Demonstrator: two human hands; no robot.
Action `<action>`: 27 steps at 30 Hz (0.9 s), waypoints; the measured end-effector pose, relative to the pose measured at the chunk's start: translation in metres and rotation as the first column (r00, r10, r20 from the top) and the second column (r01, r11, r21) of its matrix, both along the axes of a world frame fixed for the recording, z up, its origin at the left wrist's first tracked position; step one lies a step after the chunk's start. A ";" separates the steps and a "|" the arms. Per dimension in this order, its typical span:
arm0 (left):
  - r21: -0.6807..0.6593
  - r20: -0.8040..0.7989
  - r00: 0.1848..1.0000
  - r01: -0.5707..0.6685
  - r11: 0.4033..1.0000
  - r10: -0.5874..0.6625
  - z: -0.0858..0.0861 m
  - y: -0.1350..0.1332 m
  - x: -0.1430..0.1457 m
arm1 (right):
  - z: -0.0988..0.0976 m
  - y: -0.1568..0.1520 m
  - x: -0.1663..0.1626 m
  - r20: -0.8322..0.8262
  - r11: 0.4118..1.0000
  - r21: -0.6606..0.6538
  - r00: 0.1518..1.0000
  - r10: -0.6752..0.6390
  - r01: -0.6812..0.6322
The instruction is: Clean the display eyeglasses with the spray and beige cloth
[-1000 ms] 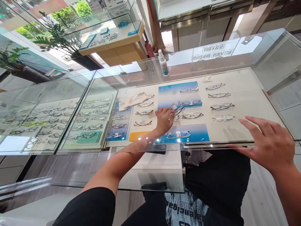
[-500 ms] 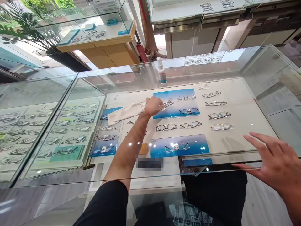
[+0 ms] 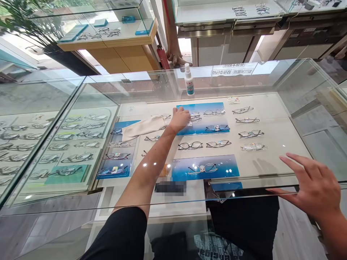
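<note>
Eyeglasses (image 3: pixel 196 118) at twelve o'clock are occupying the left hand (image 3: pixel 179 120), grip unclear, other pairs (image 3: pixel 190 145) already lying arranged, right hand (image 3: pixel 316 184) spread.

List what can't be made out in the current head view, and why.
All head view:
Left hand grip on the glasses: contact hidden by the hand itself.
Orange item: partly behind the left forearm.
Whatever lies under the pale cloth: covered.
Dark patch: pixelated.
Spray bottle print: too small.
Right forearm: cut off by the picture edge.
</note>
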State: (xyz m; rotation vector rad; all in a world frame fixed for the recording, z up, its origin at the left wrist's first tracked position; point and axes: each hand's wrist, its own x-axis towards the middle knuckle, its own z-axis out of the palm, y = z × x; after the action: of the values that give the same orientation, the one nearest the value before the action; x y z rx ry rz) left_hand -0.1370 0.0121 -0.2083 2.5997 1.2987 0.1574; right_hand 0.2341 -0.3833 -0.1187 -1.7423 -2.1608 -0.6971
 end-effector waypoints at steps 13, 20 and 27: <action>0.018 -0.014 1.000 0.016 1.000 -0.016 -0.008 0.009 0.002 | -0.003 0.002 0.003 0.019 1.000 0.012 1.000 0.003 -0.003; 0.060 -0.047 0.999 0.027 0.998 -0.024 -0.007 -0.009 -0.005 | -0.005 0.005 0.007 0.048 0.996 0.065 0.997 0.055 -0.058; 0.015 0.020 1.000 -0.011 1.000 0.010 0.010 -0.021 -0.007 | -0.006 0.006 0.007 0.057 0.996 0.077 0.997 0.044 -0.048</action>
State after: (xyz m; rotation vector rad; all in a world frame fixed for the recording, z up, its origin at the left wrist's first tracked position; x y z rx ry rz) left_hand -0.1440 -0.0087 -0.1981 2.5978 1.3096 0.1955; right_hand 0.2411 -0.3773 -0.1252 -1.6467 -2.1715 -0.8164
